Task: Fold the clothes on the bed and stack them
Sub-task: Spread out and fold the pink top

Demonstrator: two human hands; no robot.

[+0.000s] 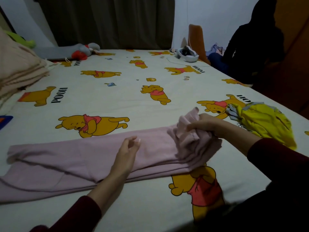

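- Across the near half of the bed [117, 97], from nine o'clock toward three, we have the pink trousers [66, 158] laid flat, legs doubled lengthwise.
- Our right hand [205, 126] grips the bunched leg ends at three o'clock, fingers curled round the cloth, probably to carry that end over toward the waist.
- Our left hand [128, 149] hovers above the middle, fingers relaxed and holding nothing, seemingly ready to pin the fold line.
- The trousers look soft, fleecy, slightly rumpled.
- A yellow garment [265, 124] waits crumpled at three o'clock, just beyond our right hand; folded beige blankets [18, 67] sit at ten.
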